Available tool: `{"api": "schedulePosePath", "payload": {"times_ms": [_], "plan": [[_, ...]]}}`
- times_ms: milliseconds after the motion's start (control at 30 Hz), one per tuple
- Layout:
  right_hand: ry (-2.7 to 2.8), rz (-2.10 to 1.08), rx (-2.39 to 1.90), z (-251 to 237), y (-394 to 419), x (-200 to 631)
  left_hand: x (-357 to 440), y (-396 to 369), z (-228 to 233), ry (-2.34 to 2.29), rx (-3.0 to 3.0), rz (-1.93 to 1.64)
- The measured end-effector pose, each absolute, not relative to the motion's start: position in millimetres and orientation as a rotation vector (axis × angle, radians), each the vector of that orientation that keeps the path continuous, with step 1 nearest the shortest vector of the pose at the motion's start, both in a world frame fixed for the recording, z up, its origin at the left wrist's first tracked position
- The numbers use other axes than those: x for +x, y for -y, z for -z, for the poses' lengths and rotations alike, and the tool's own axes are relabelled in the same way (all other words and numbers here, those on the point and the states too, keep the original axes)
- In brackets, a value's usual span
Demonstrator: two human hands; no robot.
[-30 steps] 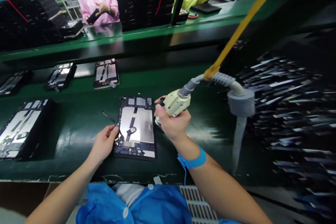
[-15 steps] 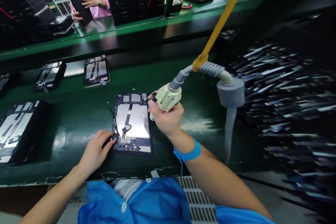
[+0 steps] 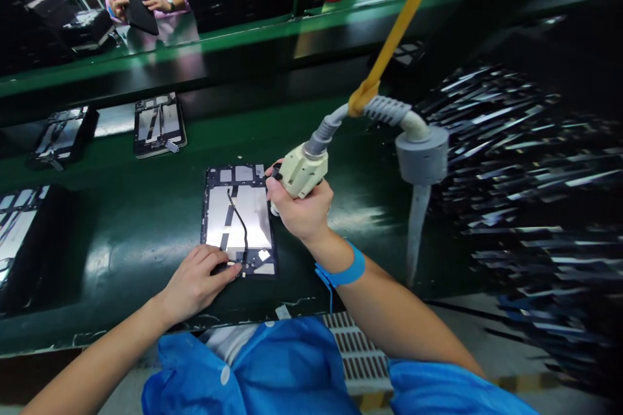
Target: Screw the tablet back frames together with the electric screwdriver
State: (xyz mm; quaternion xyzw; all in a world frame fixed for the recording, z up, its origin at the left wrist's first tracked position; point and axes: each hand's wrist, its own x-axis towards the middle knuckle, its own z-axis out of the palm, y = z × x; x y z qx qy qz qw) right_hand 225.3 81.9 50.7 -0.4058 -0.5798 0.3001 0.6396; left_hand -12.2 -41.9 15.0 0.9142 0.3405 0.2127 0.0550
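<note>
Left hand (image 3: 197, 280), at the tablet's (image 3: 256, 214) seven o'clock: fingers seem to pinch the cable's (image 3: 245, 233) six-o'clock end. Right hand (image 3: 305, 213), at three: fingers wrapped round the tool (image 3: 302, 170).

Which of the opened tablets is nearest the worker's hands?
The tablet mid-view: its lower-left corner lies under the left hand, with the right hand beside its right edge. The other opened tablets lie farther off.

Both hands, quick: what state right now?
Left hand: at the lower end of the opened tablet; grip cannot be told.
Right hand: closed around a pale corded tool.
</note>
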Motion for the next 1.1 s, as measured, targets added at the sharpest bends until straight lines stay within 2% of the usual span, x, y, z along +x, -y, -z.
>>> {"api": "schedulePosePath", "payload": {"times_ms": [667,833,1100], "plan": [[1.314,-0.670,-0.963,-59,-80,229,8,54,-13,-1.196,2.759,-0.720],[1.277,-0.565,-0.981,-57,-88,242,15,26,-6,-1.324,2.700,-0.718],[1.251,-0.557,-1.056,-46,-96,249,13,-11,-6,-1.180,2.683,-0.756]]}}
